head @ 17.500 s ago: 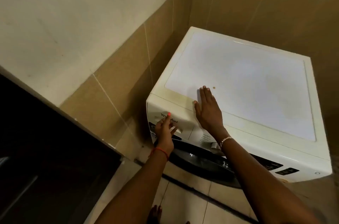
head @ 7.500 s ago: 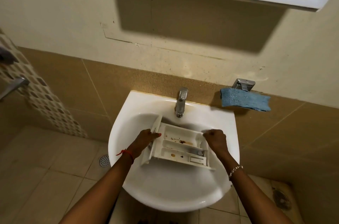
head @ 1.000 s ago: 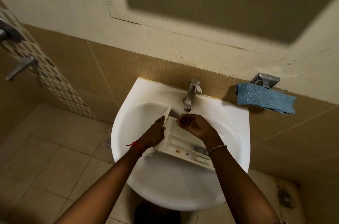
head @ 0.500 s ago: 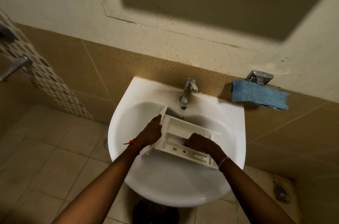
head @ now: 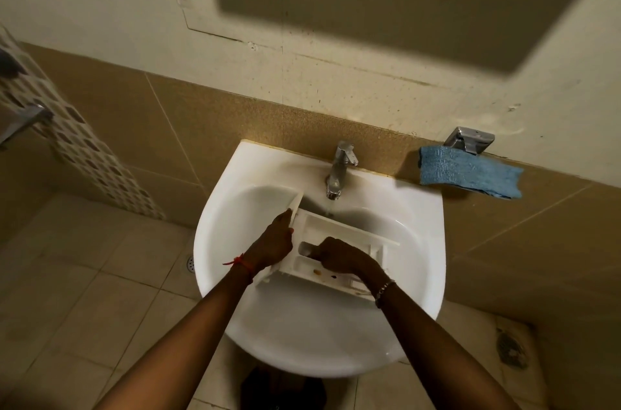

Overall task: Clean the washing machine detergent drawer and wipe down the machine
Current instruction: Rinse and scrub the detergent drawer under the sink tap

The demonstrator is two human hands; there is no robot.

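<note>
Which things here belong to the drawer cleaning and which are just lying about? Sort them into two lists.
In the job:
- detergent drawer, gripped by the left hand, with the right hand inside it
- tap, running
- sink
- blue cloth, probably for wiping

Lying about:
- metal wall fitting
- floor drain
- wall handle at left

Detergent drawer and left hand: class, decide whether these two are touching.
Touching. The head view shows the left hand gripping the detergent drawer by its upright front panel.
</note>
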